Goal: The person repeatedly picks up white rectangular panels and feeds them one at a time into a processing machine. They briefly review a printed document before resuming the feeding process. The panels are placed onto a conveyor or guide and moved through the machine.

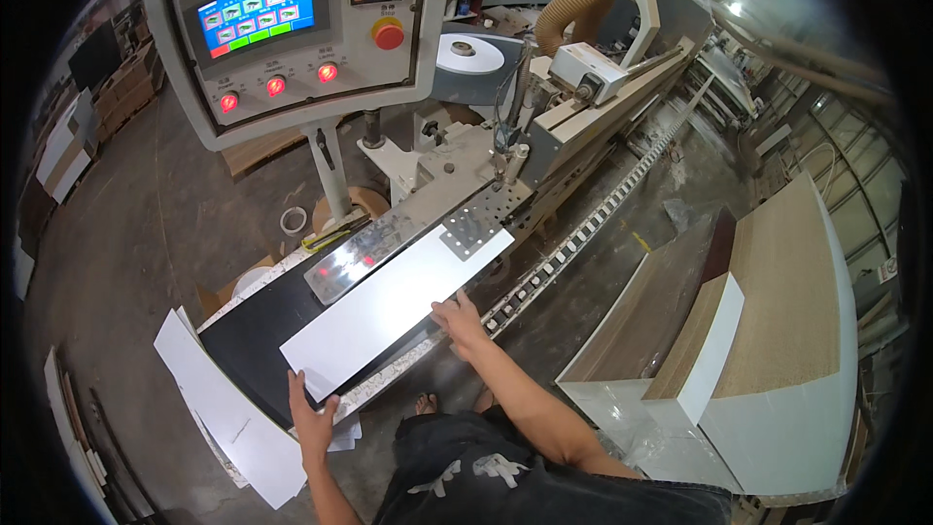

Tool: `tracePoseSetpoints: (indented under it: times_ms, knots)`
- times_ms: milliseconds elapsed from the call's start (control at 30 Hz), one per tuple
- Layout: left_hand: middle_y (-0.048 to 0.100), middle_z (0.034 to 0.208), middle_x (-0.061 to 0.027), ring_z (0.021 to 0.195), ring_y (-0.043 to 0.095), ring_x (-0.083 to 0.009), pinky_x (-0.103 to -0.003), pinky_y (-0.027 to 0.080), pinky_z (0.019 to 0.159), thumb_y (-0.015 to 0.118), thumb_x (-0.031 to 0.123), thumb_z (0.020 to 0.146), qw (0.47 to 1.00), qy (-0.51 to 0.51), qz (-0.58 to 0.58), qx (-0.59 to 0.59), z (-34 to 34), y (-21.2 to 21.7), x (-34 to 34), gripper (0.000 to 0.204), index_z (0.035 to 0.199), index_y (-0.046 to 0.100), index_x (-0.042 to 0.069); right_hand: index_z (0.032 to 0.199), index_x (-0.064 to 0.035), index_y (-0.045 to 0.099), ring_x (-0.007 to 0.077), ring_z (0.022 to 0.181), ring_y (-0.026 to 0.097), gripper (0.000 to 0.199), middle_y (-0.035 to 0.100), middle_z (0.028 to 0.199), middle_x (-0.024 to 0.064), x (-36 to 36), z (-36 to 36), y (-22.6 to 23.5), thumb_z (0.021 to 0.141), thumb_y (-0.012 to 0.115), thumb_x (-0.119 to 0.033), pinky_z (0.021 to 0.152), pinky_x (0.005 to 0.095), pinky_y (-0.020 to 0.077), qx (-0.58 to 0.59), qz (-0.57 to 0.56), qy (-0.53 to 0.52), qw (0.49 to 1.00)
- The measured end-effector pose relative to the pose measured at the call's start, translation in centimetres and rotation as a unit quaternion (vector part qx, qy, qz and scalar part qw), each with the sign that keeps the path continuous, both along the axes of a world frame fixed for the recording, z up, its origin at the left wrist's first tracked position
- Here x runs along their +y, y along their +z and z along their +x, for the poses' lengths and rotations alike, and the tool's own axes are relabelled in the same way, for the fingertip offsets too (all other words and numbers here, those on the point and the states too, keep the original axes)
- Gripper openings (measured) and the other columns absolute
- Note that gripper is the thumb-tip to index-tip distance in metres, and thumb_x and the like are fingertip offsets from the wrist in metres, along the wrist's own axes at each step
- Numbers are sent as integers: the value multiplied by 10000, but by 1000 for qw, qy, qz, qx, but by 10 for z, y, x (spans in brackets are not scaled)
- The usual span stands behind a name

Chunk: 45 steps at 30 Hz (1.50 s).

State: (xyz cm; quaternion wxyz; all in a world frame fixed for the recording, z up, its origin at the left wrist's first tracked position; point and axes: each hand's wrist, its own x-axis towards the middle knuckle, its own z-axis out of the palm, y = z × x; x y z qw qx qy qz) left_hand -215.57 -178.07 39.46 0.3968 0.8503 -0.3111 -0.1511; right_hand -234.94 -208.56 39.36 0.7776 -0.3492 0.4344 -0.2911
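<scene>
One long white panel (394, 306) lies flat on the black worktop (253, 340) of the machine, its long axis running from the near left end up to the far right end, which points at the perforated metal feed plate (473, 226). Left of the panel, one loose white sheet (228, 413) leans off the worktop's near edge. Above the panel stands one control console (292, 34) carrying one blue screen, three red lit buttons in a row and one red round knob. The left hand (311, 418) grips the panel's near left corner, fingers curled over its edge and clamped on it. The right hand (459, 321) presses on the panel's long near edge, fingers spread flat. Right of the panel sits a stack of boards (758, 331), their number unclear.
</scene>
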Motion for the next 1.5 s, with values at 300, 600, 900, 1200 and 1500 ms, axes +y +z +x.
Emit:
tracePoseSetpoints:
  times_ms: [300,600,900,1200,1500]
  knots:
    - [494,1564,-236,1397,498,-421,-462,390,1148,813,-64,725,997,21,38,-66,-6,-14,-7,810,1483,542,28,1591,134,97,367,1479,416,910,106,1698,333,-31,-15,-69,948,700,-93,1085,326,436,260,-451,31,853]
    - [521,1539,-252,1392,502,-409,-496,368,1138,801,11,779,993,22,60,-97,-47,-5,-79,613,1372,650,47,1440,135,481,395,1585,137,540,25,1693,347,-100,-63,-62,929,626,38,1232,386,268,137,-408,29,902]
    - [613,1443,-229,1426,492,-388,-528,323,1170,808,148,814,980,-12,62,-186,-80,-8,-165,490,1283,702,52,1466,149,421,389,1585,108,554,2,1703,331,-195,-98,-51,973,621,-5,1175,342,329,141,-370,59,917]
    - [732,1249,-184,1414,521,-357,-590,298,1181,857,197,760,976,-37,40,-210,-115,-12,-262,382,1122,775,104,1599,80,289,259,1557,295,745,156,1739,174,-262,-149,-29,1033,674,-214,1242,362,304,12,-125,25,992]
    - [615,1412,-261,1419,488,-415,-579,303,1187,829,191,814,978,-150,-13,-145,-126,-14,-333,428,1222,719,117,1633,-11,-155,314,1619,-21,1026,-63,1739,216,-102,-89,19,1030,277,-720,1310,462,43,-134,56,186,972]
